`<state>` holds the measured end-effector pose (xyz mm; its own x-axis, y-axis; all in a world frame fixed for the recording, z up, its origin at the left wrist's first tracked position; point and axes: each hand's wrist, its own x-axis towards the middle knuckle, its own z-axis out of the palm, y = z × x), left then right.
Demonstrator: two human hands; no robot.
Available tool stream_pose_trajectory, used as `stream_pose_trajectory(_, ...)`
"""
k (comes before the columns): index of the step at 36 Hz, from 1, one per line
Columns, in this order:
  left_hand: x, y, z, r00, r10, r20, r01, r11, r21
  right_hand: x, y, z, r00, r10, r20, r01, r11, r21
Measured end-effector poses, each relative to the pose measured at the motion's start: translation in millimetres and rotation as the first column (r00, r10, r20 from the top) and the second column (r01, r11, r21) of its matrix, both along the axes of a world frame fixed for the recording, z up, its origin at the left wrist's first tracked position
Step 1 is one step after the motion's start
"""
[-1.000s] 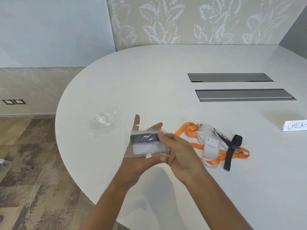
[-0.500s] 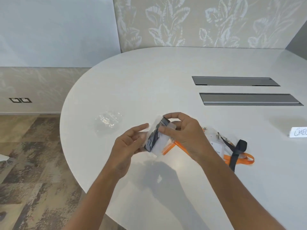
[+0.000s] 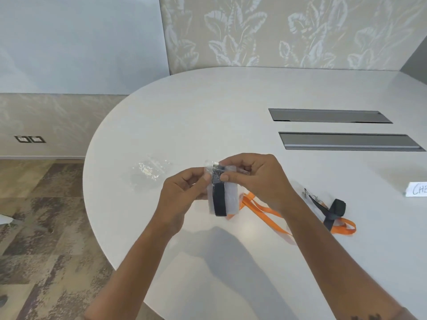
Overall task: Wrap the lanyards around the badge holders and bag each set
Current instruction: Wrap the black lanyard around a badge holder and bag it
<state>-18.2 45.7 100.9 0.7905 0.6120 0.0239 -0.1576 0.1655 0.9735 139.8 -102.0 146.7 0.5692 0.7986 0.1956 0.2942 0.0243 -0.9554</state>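
From the head view, you hold a clear plastic bag (image 3: 223,192) above the white table (image 3: 208,116), upright, with its opening at the top. Inside it is a badge holder (image 3: 231,197) with a black lanyard (image 3: 219,202) wound around its middle. Your left hand (image 3: 182,195) grips the left edge of the bag, with the fingers curled and the thumb pressing near the upper corner. Your right hand (image 3: 256,176) pinches the top of the bag between thumb and forefinger, just beside the left thumb, so both hands meet at the opening.

Below and to the right of your right hand, an orange lanyard (image 3: 265,211) lies on the table and runs under your right forearm. Farther to the right of this forearm lies a second black lanyard (image 3: 333,211) with a metal clip, crossing over the end of the orange one. A second badge holder there is mostly hidden by your arm, and I cannot tell its position.

To the left of your left hand, near it, a crumpled empty clear bag (image 3: 150,172) lies on the table. Far to the right of your right hand, a white paper sign (image 3: 417,189) with handwritten letters stands at the frame edge. Beyond your hands, two grey cable hatches (image 3: 346,140) sit in the table.
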Motion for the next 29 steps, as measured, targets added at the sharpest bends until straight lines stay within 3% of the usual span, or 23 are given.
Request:
stream_pose_trajectory(4, 4, 0, -3, 1.000, 0.015, -0.006, -0.015, 1.000, -0.001, 1, 2, 0, 0.999, -0.020, 0.031, 0.019, 1.000, 0.019)
stream_pose_trajectory(9, 10, 2, -8, 0.999, 0.034, -0.005, -0.034, 0.999, 0.023, 8, 6, -9, 0.997, -0.061, -0.053, 0.064, 0.996, 0.056)
stream_pose_trajectory(14, 22, 9, -12, 0.993, 0.109, -0.035, -0.108, 0.994, 0.017, 17, 17, -28, 0.958, -0.107, -0.266, 0.132, 0.988, 0.077)
stream_pose_trajectory(19, 40, 21, -20, 0.979, 0.190, -0.069, -0.193, 0.980, -0.051, 26, 25, -62, 0.889, -0.109, -0.445, 0.109, 0.994, -0.026)
stream_pose_trajectory(29, 80, 63, -39, 0.946, 0.227, -0.232, -0.244, 0.969, -0.047, 53, 51, -94, 0.862, -0.251, -0.440, 0.226, 0.968, -0.109)
